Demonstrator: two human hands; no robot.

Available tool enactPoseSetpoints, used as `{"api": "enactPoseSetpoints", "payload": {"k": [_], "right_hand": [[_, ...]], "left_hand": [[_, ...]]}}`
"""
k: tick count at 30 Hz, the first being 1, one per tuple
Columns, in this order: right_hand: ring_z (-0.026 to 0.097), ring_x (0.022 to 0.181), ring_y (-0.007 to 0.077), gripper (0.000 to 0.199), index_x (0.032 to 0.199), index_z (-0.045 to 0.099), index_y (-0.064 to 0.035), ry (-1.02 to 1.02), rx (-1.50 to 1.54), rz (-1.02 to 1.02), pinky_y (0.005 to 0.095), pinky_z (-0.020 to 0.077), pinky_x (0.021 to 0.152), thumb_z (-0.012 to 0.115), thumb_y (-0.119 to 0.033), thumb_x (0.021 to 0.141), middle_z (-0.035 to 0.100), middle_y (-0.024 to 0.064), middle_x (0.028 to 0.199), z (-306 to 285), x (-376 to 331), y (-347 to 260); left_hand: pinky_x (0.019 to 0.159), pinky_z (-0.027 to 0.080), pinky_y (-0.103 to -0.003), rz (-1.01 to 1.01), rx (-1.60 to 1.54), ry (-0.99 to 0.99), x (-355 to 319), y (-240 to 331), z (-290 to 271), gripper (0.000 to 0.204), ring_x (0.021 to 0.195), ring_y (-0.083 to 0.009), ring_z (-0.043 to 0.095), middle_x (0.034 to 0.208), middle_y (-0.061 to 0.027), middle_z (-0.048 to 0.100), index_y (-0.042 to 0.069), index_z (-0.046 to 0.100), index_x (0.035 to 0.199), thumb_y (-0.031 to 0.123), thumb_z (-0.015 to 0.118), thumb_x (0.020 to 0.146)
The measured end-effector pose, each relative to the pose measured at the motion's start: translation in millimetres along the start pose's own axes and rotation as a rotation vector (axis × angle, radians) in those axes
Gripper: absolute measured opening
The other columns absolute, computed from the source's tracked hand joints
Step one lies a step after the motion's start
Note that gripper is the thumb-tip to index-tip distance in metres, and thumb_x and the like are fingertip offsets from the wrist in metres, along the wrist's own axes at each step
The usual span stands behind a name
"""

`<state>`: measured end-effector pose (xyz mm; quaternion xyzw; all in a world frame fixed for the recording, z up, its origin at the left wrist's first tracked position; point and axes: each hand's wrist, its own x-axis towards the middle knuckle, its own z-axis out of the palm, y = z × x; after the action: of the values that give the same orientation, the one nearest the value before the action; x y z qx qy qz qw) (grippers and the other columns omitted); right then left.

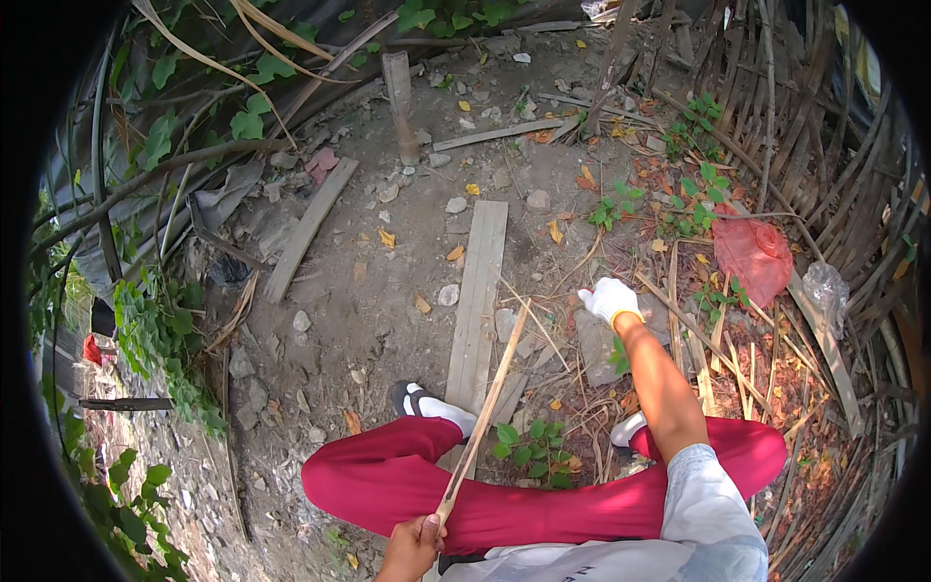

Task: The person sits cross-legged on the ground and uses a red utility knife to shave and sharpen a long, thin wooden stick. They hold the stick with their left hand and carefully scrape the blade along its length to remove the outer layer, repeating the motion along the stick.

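Gripping a long, tan wooden strip (pixel 499 373) near one end, the bare left hand (pixel 415 549) holds it slanting forward across the maroon cloth trousers (pixel 572 506). A dark slit shows by the grip; work appears partial, with narrow, pale wooden lengths (pixel 700 376) lying untouched at right. The white-gloved right hand (pixel 611 299) looks loosely curled (contents cannot be told). Grey-brown stony soil (pixel 383 330) gives room forward-left; a brown stick fence (pixel 824 184) limits the right.

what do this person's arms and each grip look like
The right grip wears a white glove with a yellow edge at the wrist. Its forearm is bare up to a loose, pale grey-blue sleeve ending near the elbow. The left grip is ungloved; no left sleeve shows.
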<state>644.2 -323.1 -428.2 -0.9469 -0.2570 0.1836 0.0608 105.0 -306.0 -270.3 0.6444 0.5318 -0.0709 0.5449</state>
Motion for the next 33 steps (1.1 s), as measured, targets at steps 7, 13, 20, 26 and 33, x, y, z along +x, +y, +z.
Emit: {"api": "enactPoseSetpoints", "payload": {"k": [7,13,20,26,33], "right_hand": [[0.07,0.107,0.0386,0.055,0.109,0.076,-0.0044,-0.013,-0.035,-0.04,0.045,0.0553,0.093,0.059,-0.055,0.094,0.074,0.0215,0.111,6,-18,39],[0.073,0.087,0.0338,0.04,0.102,0.072,-0.0046,0.294,-0.178,-0.218,0.0457,0.0566,0.075,0.061,-0.043,0.095,0.073,0.0162,0.092,4,-50,66],[0.072,0.076,0.0301,0.029,0.107,0.067,-0.0051,0.504,-0.295,-0.438,0.0445,0.054,0.064,0.061,-0.03,0.094,0.071,0.0129,0.085,8,-49,40],[0.066,0.067,0.0286,0.015,0.082,0.075,-0.0122,0.277,-1.253,-0.316,0.0474,0.0426,0.05,0.062,-0.019,0.085,0.069,0.0095,0.076,34,6,24],[0.074,0.087,0.0315,0.026,0.103,0.076,-0.0075,0.092,-0.152,-0.183,0.0503,0.0549,0.067,0.063,-0.028,0.093,0.076,0.0124,0.097,25,39,47]], "left_hand": [[0.042,0.039,-0.028,0.227,0.089,0.023,41,-9,9,0.041,0.047,-0.0084,0.048,0.062,-0.0011,0.053,0.001,0.059,0.09,0.033,0.044,0.111],[0.041,0.038,-0.025,0.067,-0.252,0.03,43,10,6,0.041,0.047,-0.0064,0.048,0.062,-0.0006,0.053,0.001,0.058,0.092,0.034,0.045,0.111],[0.041,0.031,-0.023,0.086,-0.282,0.033,36,14,6,0.039,0.046,-0.0041,0.04,0.063,0.0009,0.049,0.003,0.056,0.094,0.036,0.046,0.111],[0.044,0.037,-0.024,0.182,-0.186,0.063,43,2,6,0.038,0.05,-0.0057,0.047,0.063,-0.0007,0.053,0.0,0.059,0.093,0.031,0.047,0.111],[0.046,0.037,-0.024,0.211,-0.247,0.08,47,3,2,0.037,0.05,-0.0055,0.047,0.064,-0.0007,0.053,-0.001,0.06,0.094,0.029,0.046,0.111]]}}
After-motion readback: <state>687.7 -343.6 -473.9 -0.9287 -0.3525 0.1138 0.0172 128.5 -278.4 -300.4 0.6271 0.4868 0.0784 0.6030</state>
